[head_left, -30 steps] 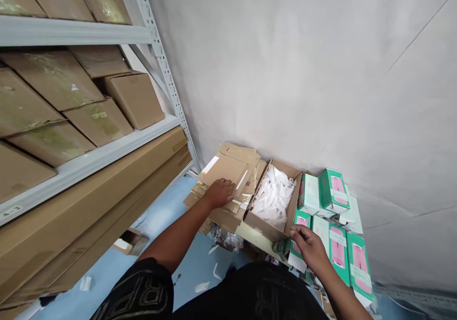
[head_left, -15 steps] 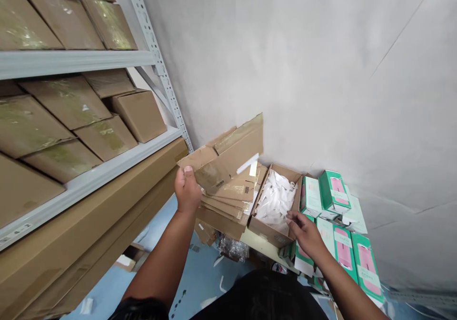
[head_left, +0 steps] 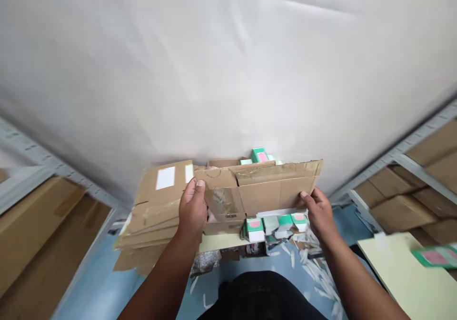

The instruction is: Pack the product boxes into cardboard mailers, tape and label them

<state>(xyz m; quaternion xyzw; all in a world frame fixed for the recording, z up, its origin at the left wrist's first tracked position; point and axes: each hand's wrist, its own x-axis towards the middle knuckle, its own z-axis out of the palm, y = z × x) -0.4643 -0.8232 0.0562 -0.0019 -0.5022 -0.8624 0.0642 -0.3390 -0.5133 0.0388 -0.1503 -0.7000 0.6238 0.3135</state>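
Left hand (head_left: 193, 208): clasps the left end of a flattened carton, just left of frame centre; closed to about the thickness of the board, with thumb laid on the near face and fingers mostly hidden behind.
Right hand (head_left: 317, 211): pinches the right end, right of frame centre; closed likewise, with thumb on the near face and fingers bent round past the edge (hard to tell how far behind).
Flattened carton (head_left: 276, 190): stretches between both hands across the middle of the frame, creased, with a patch of clear tape (head_left: 221, 200) near the left end.
Cardboard stack (head_left: 153, 222): lies left of centre, layered and fanned, with a white label (head_left: 165, 178) on top.
Green-and-pink boxes (head_left: 254, 226): show below the held board, lower centre; partly covered by it.
White strips (head_left: 323, 275): lie scattered over the blue floor (head_left: 352, 222), lower right.
Cream tabletop (head_left: 403, 270): fills the lower right corner, bearing one blurred green-and-pink box (head_left: 433, 257).
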